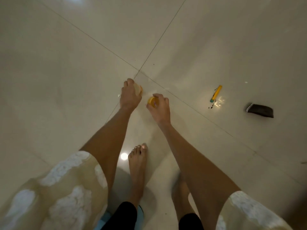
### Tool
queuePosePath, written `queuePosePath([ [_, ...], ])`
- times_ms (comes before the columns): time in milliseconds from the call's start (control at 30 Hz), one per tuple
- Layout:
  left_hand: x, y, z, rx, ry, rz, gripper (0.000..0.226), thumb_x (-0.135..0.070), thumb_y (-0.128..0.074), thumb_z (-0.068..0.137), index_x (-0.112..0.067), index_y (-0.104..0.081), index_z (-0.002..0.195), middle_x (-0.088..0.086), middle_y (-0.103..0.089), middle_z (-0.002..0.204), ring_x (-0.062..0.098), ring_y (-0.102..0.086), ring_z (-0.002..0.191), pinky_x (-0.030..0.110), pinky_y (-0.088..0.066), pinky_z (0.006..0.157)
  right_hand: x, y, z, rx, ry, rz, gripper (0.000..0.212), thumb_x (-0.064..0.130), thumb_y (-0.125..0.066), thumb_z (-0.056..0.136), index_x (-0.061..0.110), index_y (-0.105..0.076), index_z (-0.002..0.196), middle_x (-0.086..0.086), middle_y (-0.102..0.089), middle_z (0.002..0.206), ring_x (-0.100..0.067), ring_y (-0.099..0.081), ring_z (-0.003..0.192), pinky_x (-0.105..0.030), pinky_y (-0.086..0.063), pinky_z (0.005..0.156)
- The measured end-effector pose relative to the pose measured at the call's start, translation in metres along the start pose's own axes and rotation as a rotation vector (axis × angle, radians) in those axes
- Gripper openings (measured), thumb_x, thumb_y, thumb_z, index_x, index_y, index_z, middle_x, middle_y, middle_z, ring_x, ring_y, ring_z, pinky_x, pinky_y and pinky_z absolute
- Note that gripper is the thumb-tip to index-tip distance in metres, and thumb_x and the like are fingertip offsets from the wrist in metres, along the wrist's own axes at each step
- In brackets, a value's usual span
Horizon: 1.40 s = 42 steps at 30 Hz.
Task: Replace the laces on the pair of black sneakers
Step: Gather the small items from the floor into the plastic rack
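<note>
Bare foot (137, 165) planted on the glossy cream tiled floor (66, 80), nearest the camera, between two outstretched forearms. Beyond it, the right hand (159, 107) curls its fingers round a small round yellow container (152, 102); just beside it, the left hand (130, 95) grips a pale yellowish lid-like piece (139, 90). Farther right lie a yellow tube with green cap (216, 93) and a dark flat object (260, 110). Black sneakers are out of view.

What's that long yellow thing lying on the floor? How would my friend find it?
Start where the grout lines of the shiny cream tiled floor cross, then look right, past the person's right hand. The slim yellow stick with a green end lies alone on the tile, left of the dark flat rectangular object. It is long and thin with a green tip.
</note>
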<state>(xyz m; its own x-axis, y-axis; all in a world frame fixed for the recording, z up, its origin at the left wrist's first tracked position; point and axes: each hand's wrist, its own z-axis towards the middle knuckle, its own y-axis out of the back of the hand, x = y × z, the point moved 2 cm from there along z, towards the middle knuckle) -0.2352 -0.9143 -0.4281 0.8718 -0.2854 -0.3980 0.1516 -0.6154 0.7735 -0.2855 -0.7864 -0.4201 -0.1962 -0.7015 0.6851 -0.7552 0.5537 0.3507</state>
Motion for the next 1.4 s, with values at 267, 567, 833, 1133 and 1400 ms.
queuePosePath([
  [267,-0.076,0.017,-0.126,0.462,0.389,-0.834,0.052,-0.054,-0.045,0.093,-0.01,-0.052,0.119,0.009,-0.06,0.093,0.015,-0.054,0.063,0.025,-0.046,0.054,0.026,0.081,-0.098,-0.116,-0.272,0.352,0.036,0.035,-0.064,0.089,0.018,-0.057,0.119,0.001,-0.061,0.11,-0.02,-0.062,0.103,-0.041,-0.054,0.089],
  [567,-0.132,0.045,-0.196,0.73,0.339,-0.68,0.059,-0.064,-0.022,0.094,-0.014,-0.052,0.089,-0.001,-0.038,0.061,0.009,-0.029,0.048,0.023,-0.025,0.048,0.038,0.157,-0.158,0.057,-0.175,0.509,0.05,0.012,-0.07,0.082,0.025,-0.056,0.128,0.004,-0.061,0.121,-0.01,-0.058,0.113,-0.028,-0.05,0.094],
  [833,-0.17,0.048,-0.217,0.687,0.194,-0.483,0.054,-0.057,-0.009,0.098,-0.019,-0.047,0.098,0.001,-0.038,0.067,0.009,-0.028,0.054,0.021,-0.025,0.048,0.031,0.194,-0.161,0.033,-0.355,0.411,0.047,0.044,-0.07,0.082,0.005,-0.068,0.108,-0.011,-0.071,0.093,-0.016,-0.07,0.076,-0.026,-0.059,0.069],
  [1133,-0.199,0.046,-0.248,0.721,0.052,-0.38,0.05,-0.051,-0.019,0.1,-0.012,-0.036,0.125,-0.001,-0.043,0.081,0.008,-0.037,0.063,0.019,-0.03,0.052,0.036,0.224,-0.182,0.106,-0.456,0.375,0.069,0.064,-0.035,0.093,0.004,-0.06,0.118,-0.014,-0.066,0.108,-0.023,-0.065,0.093,-0.034,-0.056,0.08],
  [1400,-0.23,0.057,-0.261,0.791,0.12,-0.34,0.048,-0.053,-0.016,0.099,-0.016,-0.045,0.089,0.002,-0.042,0.068,0.011,-0.029,0.053,0.021,-0.025,0.047,0.04,0.243,-0.231,-0.04,-0.254,0.815,0.04,0.019,-0.055,0.096,0.01,-0.05,0.134,-0.009,-0.06,0.123,-0.019,-0.063,0.102,-0.027,-0.053,0.085],
])
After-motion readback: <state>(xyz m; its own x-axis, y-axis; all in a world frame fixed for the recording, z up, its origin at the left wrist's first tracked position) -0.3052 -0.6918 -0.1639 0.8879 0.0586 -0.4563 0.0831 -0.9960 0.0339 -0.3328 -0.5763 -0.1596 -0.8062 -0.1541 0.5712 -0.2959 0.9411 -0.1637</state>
